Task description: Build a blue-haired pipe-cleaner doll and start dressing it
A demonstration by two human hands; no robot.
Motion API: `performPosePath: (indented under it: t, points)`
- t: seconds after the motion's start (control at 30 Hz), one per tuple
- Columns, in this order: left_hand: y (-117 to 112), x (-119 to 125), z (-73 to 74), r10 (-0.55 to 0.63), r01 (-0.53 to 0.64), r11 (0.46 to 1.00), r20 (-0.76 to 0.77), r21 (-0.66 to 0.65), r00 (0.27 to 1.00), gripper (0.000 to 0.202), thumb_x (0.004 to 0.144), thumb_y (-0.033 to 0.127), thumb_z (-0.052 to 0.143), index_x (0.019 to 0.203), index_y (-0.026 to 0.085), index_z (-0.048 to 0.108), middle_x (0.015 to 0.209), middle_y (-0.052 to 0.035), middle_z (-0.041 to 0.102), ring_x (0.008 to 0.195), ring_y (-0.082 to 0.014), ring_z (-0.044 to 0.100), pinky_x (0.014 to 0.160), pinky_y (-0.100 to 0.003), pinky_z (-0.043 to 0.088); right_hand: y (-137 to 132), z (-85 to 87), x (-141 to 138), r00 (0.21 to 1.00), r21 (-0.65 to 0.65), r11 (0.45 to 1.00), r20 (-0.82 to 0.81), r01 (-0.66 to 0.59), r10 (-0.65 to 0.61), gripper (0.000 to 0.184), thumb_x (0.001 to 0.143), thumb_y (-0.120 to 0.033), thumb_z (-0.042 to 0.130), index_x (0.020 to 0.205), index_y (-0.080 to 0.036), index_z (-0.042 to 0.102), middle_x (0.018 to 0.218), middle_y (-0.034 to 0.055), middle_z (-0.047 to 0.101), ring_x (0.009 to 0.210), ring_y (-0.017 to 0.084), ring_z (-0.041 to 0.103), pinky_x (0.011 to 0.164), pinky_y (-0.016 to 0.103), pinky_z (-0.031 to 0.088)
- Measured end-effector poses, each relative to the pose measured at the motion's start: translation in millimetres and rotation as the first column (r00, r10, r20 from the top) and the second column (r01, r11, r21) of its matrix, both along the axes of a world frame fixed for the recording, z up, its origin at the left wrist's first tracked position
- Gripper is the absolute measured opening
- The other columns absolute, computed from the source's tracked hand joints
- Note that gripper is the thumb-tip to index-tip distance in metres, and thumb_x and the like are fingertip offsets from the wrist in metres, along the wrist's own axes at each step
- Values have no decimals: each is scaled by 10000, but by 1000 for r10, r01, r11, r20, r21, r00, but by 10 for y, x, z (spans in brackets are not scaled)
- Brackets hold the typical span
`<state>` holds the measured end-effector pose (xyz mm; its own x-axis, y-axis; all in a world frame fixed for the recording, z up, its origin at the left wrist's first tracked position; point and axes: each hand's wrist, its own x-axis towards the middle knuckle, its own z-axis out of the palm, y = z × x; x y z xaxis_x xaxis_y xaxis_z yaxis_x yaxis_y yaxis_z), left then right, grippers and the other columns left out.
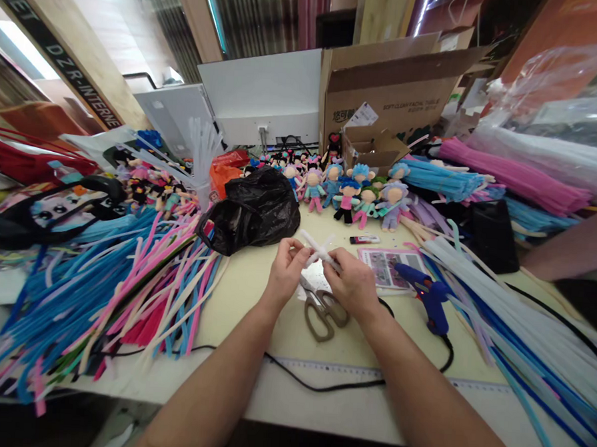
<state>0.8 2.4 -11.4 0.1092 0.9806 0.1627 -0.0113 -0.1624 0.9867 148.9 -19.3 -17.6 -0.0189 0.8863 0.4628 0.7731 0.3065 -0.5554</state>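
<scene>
Above the middle of the table, my left hand [287, 269] and my right hand [351, 278] meet over white pipe cleaners [313, 244] that cross each other. My left thumb and fingers pinch one side. The fingers of my right hand close on the other side, close to the crossing. Just below lies a pair of scissors [318, 318] with grey-brown handles, its blades partly covered by a small white sheet and my hands. To the right of my right hand rests a blue glue gun [427, 293] with its black cord.
Pipe cleaners in blue and pink [95, 286] heap at left, white ones [514, 308] at right. Behind are a black plastic bag [259, 211], several small dolls [350, 196], a lighter [364, 239], a printed picture card [391, 268] and a cardboard box [400, 82]. A black cable [320, 389] crosses the front.
</scene>
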Motion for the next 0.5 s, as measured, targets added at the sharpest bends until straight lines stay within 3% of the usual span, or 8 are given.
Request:
performPosePath:
  t: [0.07,0.23,0.37,0.5]
  points:
    - [36,-10,-13,-1,2,998,24,-57,1000,284,796,421,601,905,165,549,778,-9,644,697,-135,620,661,-258,488,-7,2,-11,1000,3,1000,2,-30,30,119,879,-274,492,880,-214,594,772,23,655,695,175,573,630,271,335]
    - [71,-29,-33,21,-33,993,-102,-113,995,239,733,377,624,687,148,571,619,23,549,596,-105,502,588,-236,401,-21,-22,-44,993,21,996,85,-84,81,139,906,-278,484,936,-200,594,873,51,672,791,193,596,666,278,341]
    - [58,-24,-45,83,-101,991,-180,-92,980,256,733,395,601,655,155,559,602,26,527,596,-109,475,594,-244,375,-29,-18,-62,971,50,998,236,-45,32,200,931,-312,466,867,-199,617,827,58,667,764,192,589,658,287,317]
    - [54,-11,-57,73,-100,988,-203,-122,976,248,741,393,570,650,163,549,593,31,510,576,-108,460,575,-246,361,-31,-6,-87,940,62,998,342,-27,4,242,938,-305,449,822,-188,626,785,65,665,712,185,573,645,297,295]
